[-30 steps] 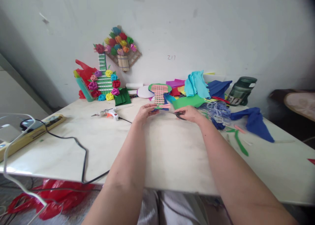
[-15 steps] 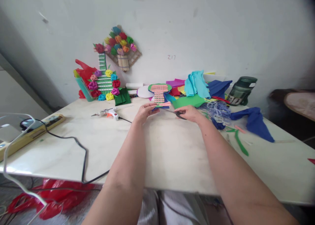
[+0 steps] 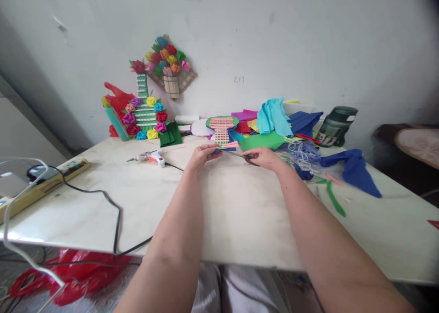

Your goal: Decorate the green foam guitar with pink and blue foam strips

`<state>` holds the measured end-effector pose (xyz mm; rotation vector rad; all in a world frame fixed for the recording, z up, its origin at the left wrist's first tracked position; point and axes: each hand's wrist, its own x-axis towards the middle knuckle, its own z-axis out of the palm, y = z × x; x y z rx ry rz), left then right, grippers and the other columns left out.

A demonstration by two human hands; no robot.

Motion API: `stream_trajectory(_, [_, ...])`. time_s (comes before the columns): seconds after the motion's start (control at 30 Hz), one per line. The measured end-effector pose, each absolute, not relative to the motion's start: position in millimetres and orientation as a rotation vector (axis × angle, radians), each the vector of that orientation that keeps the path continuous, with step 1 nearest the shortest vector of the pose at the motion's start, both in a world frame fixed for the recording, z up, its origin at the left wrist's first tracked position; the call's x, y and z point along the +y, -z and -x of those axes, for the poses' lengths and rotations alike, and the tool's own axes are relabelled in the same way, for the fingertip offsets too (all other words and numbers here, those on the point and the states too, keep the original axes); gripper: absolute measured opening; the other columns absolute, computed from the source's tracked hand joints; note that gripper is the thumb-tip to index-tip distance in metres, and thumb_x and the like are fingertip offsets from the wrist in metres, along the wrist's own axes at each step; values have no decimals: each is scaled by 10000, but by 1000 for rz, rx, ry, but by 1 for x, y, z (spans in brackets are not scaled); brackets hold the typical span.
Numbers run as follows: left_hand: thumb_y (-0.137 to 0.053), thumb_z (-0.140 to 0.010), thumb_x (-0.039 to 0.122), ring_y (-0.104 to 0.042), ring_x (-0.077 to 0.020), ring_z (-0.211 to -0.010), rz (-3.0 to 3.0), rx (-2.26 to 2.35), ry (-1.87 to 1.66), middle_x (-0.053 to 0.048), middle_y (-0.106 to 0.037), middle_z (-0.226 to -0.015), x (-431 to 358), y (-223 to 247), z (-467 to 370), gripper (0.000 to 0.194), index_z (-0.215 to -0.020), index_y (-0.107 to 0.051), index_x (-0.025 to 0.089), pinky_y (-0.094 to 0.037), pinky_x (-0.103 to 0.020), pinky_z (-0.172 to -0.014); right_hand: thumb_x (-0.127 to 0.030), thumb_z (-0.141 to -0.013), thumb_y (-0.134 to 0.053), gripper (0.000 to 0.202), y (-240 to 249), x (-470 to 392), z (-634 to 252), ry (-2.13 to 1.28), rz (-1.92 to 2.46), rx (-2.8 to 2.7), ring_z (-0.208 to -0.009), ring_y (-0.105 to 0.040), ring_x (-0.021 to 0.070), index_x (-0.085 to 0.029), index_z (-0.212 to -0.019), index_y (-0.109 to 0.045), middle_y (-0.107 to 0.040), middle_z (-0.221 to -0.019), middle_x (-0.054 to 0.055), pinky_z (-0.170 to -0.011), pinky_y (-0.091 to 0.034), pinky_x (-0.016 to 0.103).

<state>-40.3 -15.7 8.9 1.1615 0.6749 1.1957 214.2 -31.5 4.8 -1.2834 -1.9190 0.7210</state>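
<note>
My left hand (image 3: 203, 156) is closed on a small craft piece (image 3: 229, 145) with pink, green and blue parts, its end sticking out to the right of my fingers. In my right hand (image 3: 262, 157) are scissors (image 3: 251, 159) with dark handles, their blades pointing left to the underside of the piece. Whether the blades are apart is too small to tell. Just behind my hands lies a green-edged shape covered with pink strips (image 3: 222, 125).
A hot glue gun (image 3: 156, 158) lies left of my hands, its black cord running to the table's front edge. Coloured paper (image 3: 274, 116), tangled string (image 3: 300, 153) and a dark bottle (image 3: 336, 126) stand or lie right. A flower-covered guitar shape (image 3: 146, 114) leans back left.
</note>
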Motion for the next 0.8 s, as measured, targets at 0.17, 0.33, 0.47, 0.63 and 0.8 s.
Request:
stream_trajectory(0.17, [-719,-585,222,-674,-223,-730,-1161,659,-1203,-98,-697,-807,-17,-10,40,281,-822,-666,83,-471,-433,-873,-213,-584,-610,393,-7,-33,-213,-724,1272,-1941,-577,-582,109,-146,-955,-719,-695,-701,18,-505,-426,183])
stream_trajectory(0.33, [-721,-584,201,-676,-220,-761,-1185,630,-1171,-108,-697,-868,-16,-8,41,298,-855,-665,91,-452,-431,-901,-196,-590,-600,385,-8,-33,-213,-707,1282,-1947,-589,-593,112,-153,-952,-722,-703,-719,22,-515,-434,184])
stream_trajectory(0.47, [-742,-580,225,-676,-216,-742,-1202,658,-1175,-96,-700,-841,-16,-7,41,322,-864,-663,96,-453,-423,-893,-195,-593,-600,382,-8,-33,-213,-673,1294,-1954,-586,-587,112,-144,-951,-722,-701,-706,26,-510,-427,182])
stream_trajectory(0.63, [-745,-582,239,-678,-220,-741,-1209,667,-1174,-91,-701,-824,-16,-7,41,335,-874,-668,94,-457,-421,-889,-199,-595,-605,379,-10,-35,-212,-641,1296,-1973,-571,-573,100,-145,-951,-721,-691,-682,11,-486,-403,169])
stream_trajectory(0.8, [-749,-564,217,-680,-225,-728,-1161,683,-1195,-99,-702,-810,-16,-8,41,313,-838,-666,89,-465,-418,-881,-222,-588,-641,379,-18,-38,-217,-701,1317,-1988,-522,-541,89,-140,-949,-722,-666,-623,-7,-477,-405,180])
